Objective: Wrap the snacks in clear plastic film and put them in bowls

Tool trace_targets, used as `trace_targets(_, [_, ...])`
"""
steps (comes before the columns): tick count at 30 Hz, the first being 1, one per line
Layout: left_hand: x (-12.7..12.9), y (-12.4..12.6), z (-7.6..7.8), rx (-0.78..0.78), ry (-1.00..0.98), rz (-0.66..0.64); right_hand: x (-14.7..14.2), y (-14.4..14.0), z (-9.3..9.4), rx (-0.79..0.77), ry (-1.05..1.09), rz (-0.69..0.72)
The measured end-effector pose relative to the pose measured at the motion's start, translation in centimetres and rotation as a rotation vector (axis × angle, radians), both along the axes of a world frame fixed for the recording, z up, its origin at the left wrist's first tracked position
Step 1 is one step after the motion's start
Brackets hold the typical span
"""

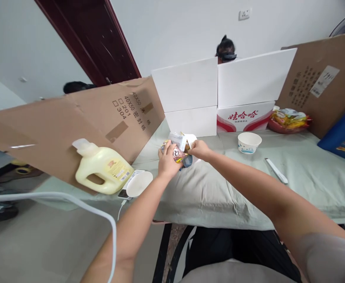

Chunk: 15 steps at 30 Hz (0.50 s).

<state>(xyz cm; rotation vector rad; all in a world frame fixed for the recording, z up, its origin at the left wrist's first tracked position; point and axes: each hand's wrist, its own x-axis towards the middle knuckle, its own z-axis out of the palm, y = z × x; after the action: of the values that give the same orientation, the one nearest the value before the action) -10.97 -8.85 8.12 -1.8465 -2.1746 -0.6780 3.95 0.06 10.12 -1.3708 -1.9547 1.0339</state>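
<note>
Both hands work at 12 o'clock on the desk: left hand grips a snack packet; right hand pinches its top edge. Opening appears underway, not finished. Bowl sits at 1 o'clock, untouched.

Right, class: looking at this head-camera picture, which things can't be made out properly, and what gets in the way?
- Snack packets, head view: the left hand and right hand cover them; the print is too small to read.
- Blue box: cut off by the right edge.
- Person behind the white boards: mostly hidden.
- White lid: covers the device beneath.
</note>
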Motion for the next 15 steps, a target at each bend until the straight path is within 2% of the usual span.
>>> trace_targets(3, [-0.2,-1.0,-0.8,-0.124,0.082,0.111,-0.4,-0.3,1.1,0.134,-0.135,0.018])
trace_targets(5, [-0.1,-1.2,-1.8,-0.221,0.122,0.139,-0.6,-0.2,1.4,0.19,-0.208,0.013])
trace_targets(11, [-0.2,0.4,-4.8,-0.461,0.104,0.13,0.2,1.3,1.7,0.195,-0.341,-0.035])
trace_targets(15, [-1.0,1.2,-4.5,-0.539,0.048,0.153,1.7,1.7,1.6,0.161,-0.347,-0.071])
